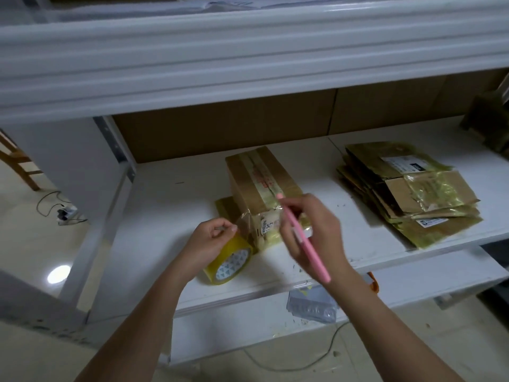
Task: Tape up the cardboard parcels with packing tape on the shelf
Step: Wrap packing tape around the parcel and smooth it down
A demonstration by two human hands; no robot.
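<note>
A white shelf [170, 205] fills most of the view, with a thick white shelf edge above it and brown cardboard lining its back. A lower white shelf [413, 282] shows beneath the front edge, holding a grey plastic bag [314, 303].

On the right of the shelf lies a stack of flattened cardboard pieces [407, 194], covered in yellowish tape and bearing white labels. It sits well apart from the hands.

Near the middle stands a cardboard parcel [256, 180], long side running away from the viewer, with a strip of tape along its top and more wrinkled tape over its near end, where a small white label shows. A flat piece of cardboard [224, 206] lies under or just beside its left edge; which one is unclear.

The left hand [209, 238] has its fingers curled, pinching the free end of the clear tape drawn from the roll toward the parcel's near end. The roll of yellowish packing tape [231, 261] stands on its edge on the shelf, just below that hand and beside the parcel.

The right hand [311, 230] grasps a pink utility knife [303, 235], held slanted with its tip at the parcel's near top edge.

On the floor to the left lies a power strip [66, 212] with a cable.
</note>
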